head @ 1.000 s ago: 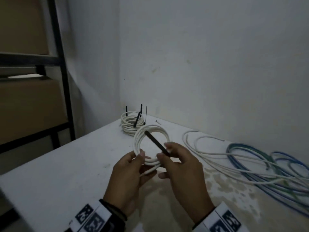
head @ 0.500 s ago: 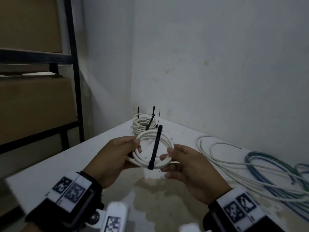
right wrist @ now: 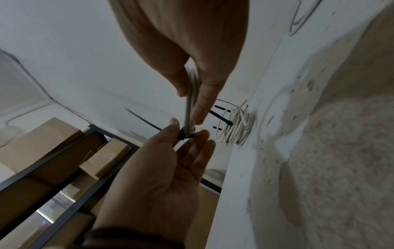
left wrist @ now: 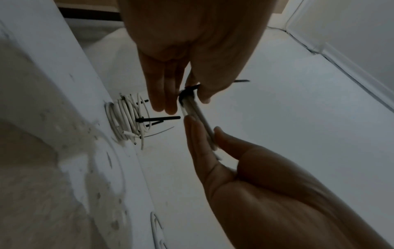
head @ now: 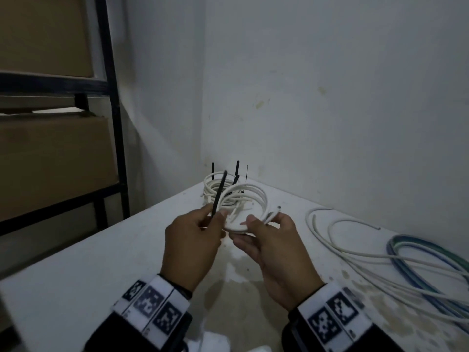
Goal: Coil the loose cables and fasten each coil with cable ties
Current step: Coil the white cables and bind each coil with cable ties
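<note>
Two hands share one white coil [head: 247,207] held in the air above the bench [head: 101,262], in front of the corner. Our left hand [head: 195,240] pinches the black cable tie [head: 218,193] where it wraps the bundle; its tail sticks up and leans right. Our right hand [head: 271,245] grips the coil's near-right edge, thumb over the strands, with the cable end poking out above the fingers.

What changed: approx 1 s ago the right hand held the tie laid diagonally across the coil. Half a sec ago it stood nearly upright across the ring, and the left hand had the coil's left rim. Now the tie sits at the left rim under the left thumb. In the right wrist view its band [right wrist: 186,134] looks closed round the strands, so we judge the tie is threaded, prob. not yet pulled fully snug. The coil also sits higher and further from us vs. the first frame.

For the task: this coil is close to fastened. A finished coil [head: 215,188] with several tie tails lies at the bench's back corner. Loose white cable [head: 355,252] and blue-green cable [head: 416,255] lie spread at right, not yet coiled, so there's plenty left.
</note>
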